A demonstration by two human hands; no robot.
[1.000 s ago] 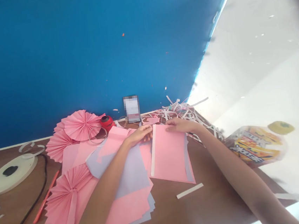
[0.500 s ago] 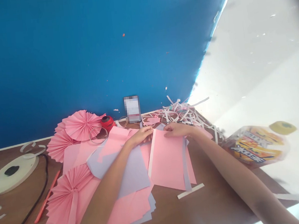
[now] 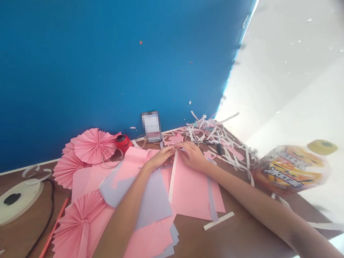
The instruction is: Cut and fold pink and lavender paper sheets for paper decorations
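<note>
A pink paper sheet [image 3: 193, 194] has a white strip [image 3: 173, 177] along its left edge. My left hand [image 3: 161, 156] is closed, its fingertips pinching the sheet's top left corner. My right hand [image 3: 193, 156] meets it there, also closed, its fingers bent over the strip's upper end; the exact grip of the fingertips is hidden. Under the sheet, a lilac paper edge [image 3: 212, 206] and more pink paper show at the right. Beneath my left forearm lie several loose pink sheets [image 3: 152, 244] and a lilac sheet [image 3: 154, 201].
Pleated pink paper fans [image 3: 96, 145] lie at left, near a red tape roll [image 3: 123, 142]. A phone [image 3: 151, 127] leans against the blue wall. Paper scraps [image 3: 211, 131] heap at the back right, before a drink bottle [image 3: 294, 170]. A glue gun [image 3: 15, 203] and red stick [image 3: 54, 229] are left.
My right hand has moved left along the sheet's top edge and joined my left hand at the corner. My left hand has stayed almost in place.
</note>
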